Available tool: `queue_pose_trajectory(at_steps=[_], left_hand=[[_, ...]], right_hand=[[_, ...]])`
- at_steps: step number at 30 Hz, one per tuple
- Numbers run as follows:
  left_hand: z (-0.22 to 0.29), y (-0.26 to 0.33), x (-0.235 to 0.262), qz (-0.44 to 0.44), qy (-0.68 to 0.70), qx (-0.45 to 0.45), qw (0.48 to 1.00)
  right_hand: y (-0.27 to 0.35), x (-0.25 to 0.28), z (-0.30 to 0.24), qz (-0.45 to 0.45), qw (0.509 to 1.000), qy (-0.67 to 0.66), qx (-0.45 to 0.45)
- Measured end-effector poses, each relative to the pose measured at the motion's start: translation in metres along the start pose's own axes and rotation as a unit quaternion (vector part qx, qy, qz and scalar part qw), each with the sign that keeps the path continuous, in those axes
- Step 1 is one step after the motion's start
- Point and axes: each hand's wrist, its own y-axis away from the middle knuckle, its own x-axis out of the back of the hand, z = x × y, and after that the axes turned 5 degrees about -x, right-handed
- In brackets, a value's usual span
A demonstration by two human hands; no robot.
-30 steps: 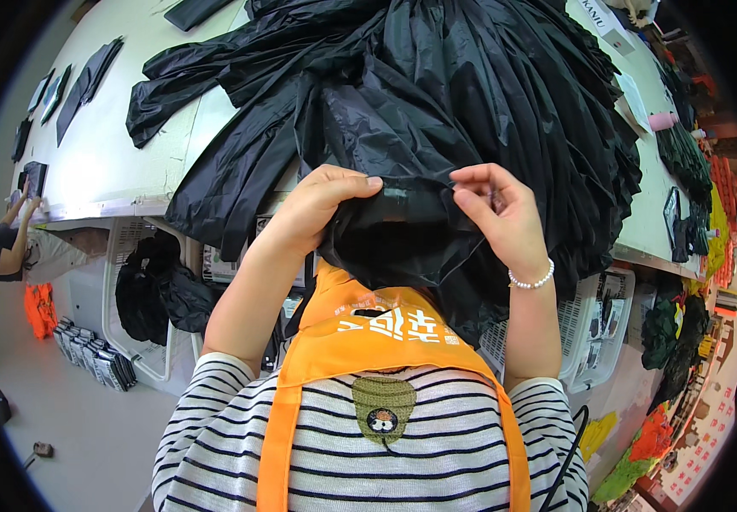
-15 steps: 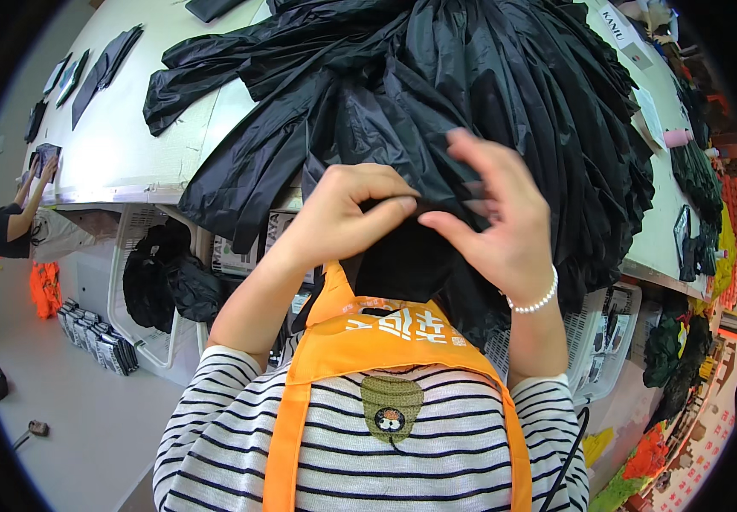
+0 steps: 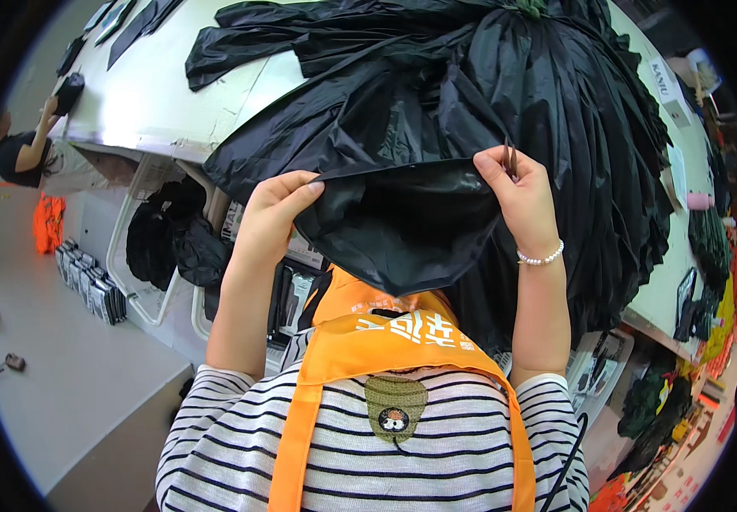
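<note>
1. Here we see the left hand (image 3: 276,209) pinching the left corner of a black fabric piece (image 3: 394,260) between thumb and fingers.
2. We see the right hand (image 3: 522,192) pinching that piece's right corner, the slim dark prongs of a small tool (image 3: 513,160) rising at its fingers; we cannot tell the tool's kind.
3. Between the hands, in front of the orange apron (image 3: 385,350), we find the piece's mouth gaping wide, its upper edge stretched across and its lower edge sagging to a point.
4. Beyond it, we see a large heap of black fabric (image 3: 573,171) spread over the pale table (image 3: 147,94) and hanging over the near edge.
5. Below the table's edge, to the left, we notice a white basket (image 3: 134,299) holding a crumpled dark bundle (image 3: 164,230).
6. On the right wrist we see a pale beaded bracelet (image 3: 542,255).
</note>
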Motion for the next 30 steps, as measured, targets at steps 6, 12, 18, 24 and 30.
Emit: queue_pose_trajectory(at_steps=[6, 12, 18, 24, 30], left_hand=[[-0.005, -0.006, 0.005, 0.034, 0.115, 0.041, 0.992], [-0.012, -0.014, 0.012, -0.001, 0.127, 0.053, 0.991], [-0.097, -0.030, -0.026, -0.175, -0.182, 0.053, 0.966], [-0.189, -0.028, -0.129, -0.404, -0.281, -0.249, 0.834], [-0.144, -0.046, -0.031, -0.100, -0.241, -0.100, 0.960]], right_hand=[[-0.007, 0.000, 0.012, -0.020, 0.994, -0.087, -0.064], [-0.002, 0.009, 0.003, -0.053, 0.982, -0.136, -0.121], [-0.010, 0.015, -0.005, -0.186, 0.979, 0.018, -0.077], [-0.044, -0.067, 0.040, -0.215, 0.945, 0.239, 0.062], [-0.042, -0.041, 0.190, -0.129, 0.840, 0.510, 0.132]])
